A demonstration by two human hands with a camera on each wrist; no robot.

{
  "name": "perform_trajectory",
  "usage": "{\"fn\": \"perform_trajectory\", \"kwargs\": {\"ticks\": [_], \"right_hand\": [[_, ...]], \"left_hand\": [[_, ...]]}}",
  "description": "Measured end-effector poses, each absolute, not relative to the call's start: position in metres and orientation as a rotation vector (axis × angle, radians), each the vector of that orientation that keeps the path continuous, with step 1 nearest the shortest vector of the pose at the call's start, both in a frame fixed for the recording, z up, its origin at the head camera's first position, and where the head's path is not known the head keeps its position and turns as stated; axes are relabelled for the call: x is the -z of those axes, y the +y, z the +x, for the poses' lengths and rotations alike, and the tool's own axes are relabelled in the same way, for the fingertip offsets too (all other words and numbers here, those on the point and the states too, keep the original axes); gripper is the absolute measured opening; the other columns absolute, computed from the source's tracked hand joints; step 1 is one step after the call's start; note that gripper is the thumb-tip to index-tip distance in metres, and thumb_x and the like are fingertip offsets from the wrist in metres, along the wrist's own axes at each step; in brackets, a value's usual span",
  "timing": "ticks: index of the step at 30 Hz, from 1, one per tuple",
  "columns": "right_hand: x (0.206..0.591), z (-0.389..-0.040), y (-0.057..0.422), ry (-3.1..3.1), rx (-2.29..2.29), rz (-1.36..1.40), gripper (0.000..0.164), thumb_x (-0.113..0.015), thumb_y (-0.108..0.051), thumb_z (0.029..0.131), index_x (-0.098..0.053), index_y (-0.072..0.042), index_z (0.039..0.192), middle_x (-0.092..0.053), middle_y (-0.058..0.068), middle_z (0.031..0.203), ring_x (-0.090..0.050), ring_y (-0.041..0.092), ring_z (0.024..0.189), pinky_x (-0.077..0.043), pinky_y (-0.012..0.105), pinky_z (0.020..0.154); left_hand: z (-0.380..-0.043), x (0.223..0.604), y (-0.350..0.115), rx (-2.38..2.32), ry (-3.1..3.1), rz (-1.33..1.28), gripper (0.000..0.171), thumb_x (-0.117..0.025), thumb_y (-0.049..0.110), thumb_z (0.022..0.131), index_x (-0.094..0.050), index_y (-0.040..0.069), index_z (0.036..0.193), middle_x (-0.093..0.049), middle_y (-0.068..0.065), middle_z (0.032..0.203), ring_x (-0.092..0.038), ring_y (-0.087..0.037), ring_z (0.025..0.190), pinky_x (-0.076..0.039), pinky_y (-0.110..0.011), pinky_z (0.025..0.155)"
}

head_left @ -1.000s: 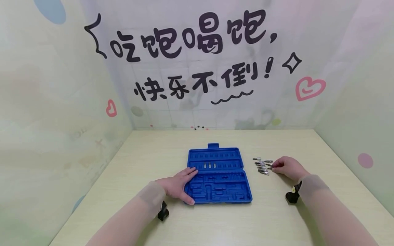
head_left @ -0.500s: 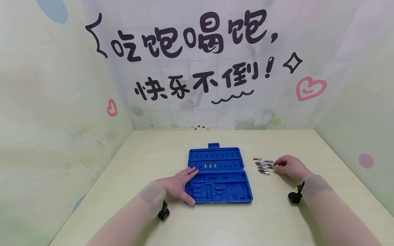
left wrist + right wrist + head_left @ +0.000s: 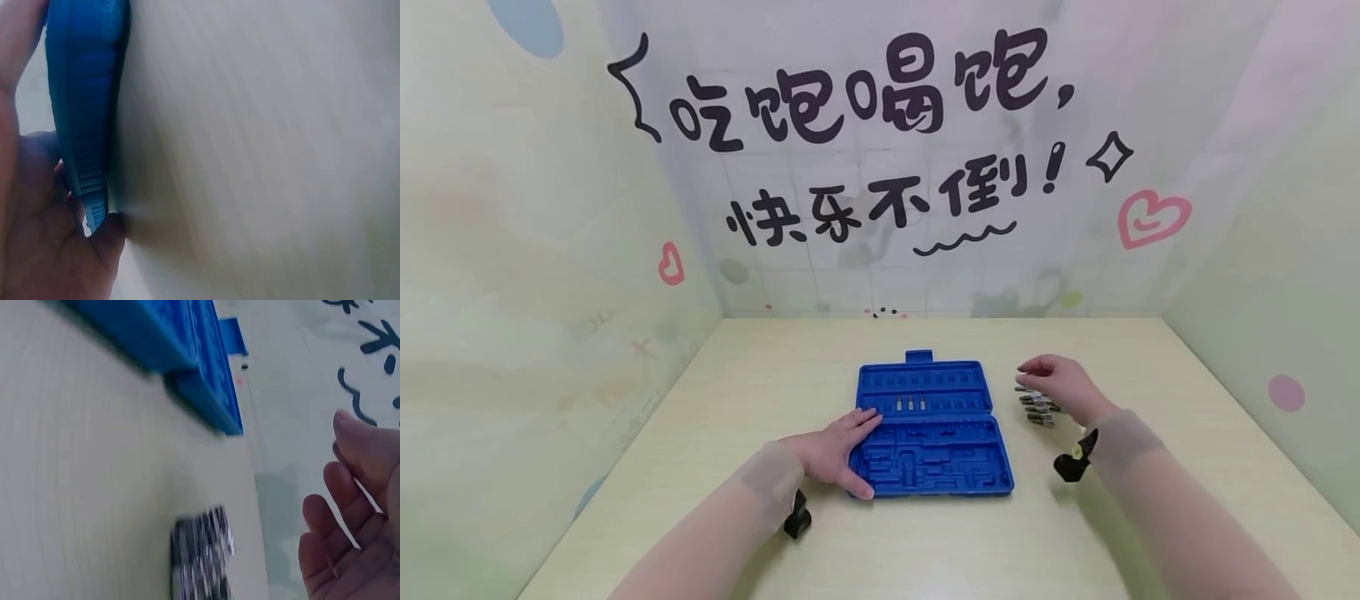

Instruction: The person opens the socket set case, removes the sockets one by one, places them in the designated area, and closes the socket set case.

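Note:
A blue plastic bit case [image 3: 925, 467] lies unfolded on the table, with three bits [image 3: 912, 404] standing in slots of its far half. My left hand [image 3: 835, 450] rests spread along the left edge of the case; fingers and thumb touch that edge, whose side wall [image 3: 84, 112] fills much of the left wrist view. My right hand [image 3: 1063, 387] hovers over the far end of a pile of metal screwdriver bits [image 3: 1039, 410], partly covering them. In the right wrist view its fingers curl loosely with nothing visible between them, and the bits [image 3: 200, 550] look blurred.
The light wood table [image 3: 925, 550] is enclosed by printed cloth walls at the back [image 3: 820, 283] and sides. A flap-like latch [image 3: 919, 356] sticks out from the far edge of the case. Each wrist carries a small black camera mount.
My right hand has moved left and away from me, from the right side of the bits to above their far end. My left hand and the case have stayed put.

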State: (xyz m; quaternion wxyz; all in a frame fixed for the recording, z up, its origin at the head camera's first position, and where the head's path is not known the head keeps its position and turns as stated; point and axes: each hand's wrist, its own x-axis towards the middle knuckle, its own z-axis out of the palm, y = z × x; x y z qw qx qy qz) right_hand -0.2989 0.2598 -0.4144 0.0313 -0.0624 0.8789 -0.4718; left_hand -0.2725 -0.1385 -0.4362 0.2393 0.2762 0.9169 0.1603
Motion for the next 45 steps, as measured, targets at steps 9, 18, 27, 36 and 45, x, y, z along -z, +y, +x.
{"fn": "perform_trajectory", "kwargs": {"ticks": [9,18,27,36,45], "right_hand": [[0.426,-0.298,0.169,2.59,1.608,-0.066,0.036,-0.065,-0.023,0.093,-0.063,0.0,0.121,-0.059,0.016,0.124,-0.053,0.033,0.115,-0.041,0.05,0.097],[0.443,-0.298,0.121,2.684,1.497,0.031,0.028,-0.072,-0.027,0.088,-0.069,-0.011,0.111,-0.065,0.006,0.114,-0.055,0.028,0.109,-0.033,0.051,0.101],[0.45,-0.298,0.113,2.852,1.203,0.063,0.033,-0.075,-0.034,0.084,-0.072,-0.014,0.109,-0.066,0.007,0.116,-0.044,0.04,0.123,-0.017,0.059,0.103],[0.444,-0.302,0.109,2.705,1.23,0.261,0.033,-0.08,-0.032,0.079,-0.073,-0.017,0.108,-0.048,0.018,0.137,-0.027,0.046,0.13,-0.018,0.061,0.105],[0.436,-0.307,0.104,2.683,1.14,0.262,0.034,-0.078,-0.028,0.081,-0.073,-0.021,0.114,-0.047,0.018,0.139,-0.031,0.044,0.126,-0.022,0.057,0.104]], "left_hand": [[-0.271,0.436,-0.136,-0.444,2.504,0.751,0.114,-0.077,0.059,0.071,-0.011,0.022,0.156,-0.002,0.002,0.162,0.0,-0.024,0.147,-0.02,-0.054,0.112],[-0.269,0.432,-0.133,-0.428,2.508,0.746,0.114,-0.076,0.061,0.071,-0.012,0.022,0.156,-0.003,0.0,0.162,-0.002,-0.026,0.147,-0.021,-0.056,0.111],[-0.27,0.432,-0.133,-0.413,2.51,0.758,0.113,-0.075,0.062,0.072,-0.011,0.022,0.156,-0.003,0.0,0.162,-0.002,-0.026,0.147,-0.021,-0.055,0.111],[-0.27,0.432,-0.134,-0.422,2.509,0.758,0.113,-0.075,0.061,0.072,-0.012,0.021,0.156,-0.004,-0.001,0.162,-0.003,-0.027,0.147,-0.022,-0.056,0.111],[-0.27,0.431,-0.136,-0.447,2.502,0.763,0.112,-0.076,0.059,0.072,-0.013,0.02,0.156,-0.004,-0.002,0.162,-0.003,-0.028,0.147,-0.021,-0.057,0.111]]}}
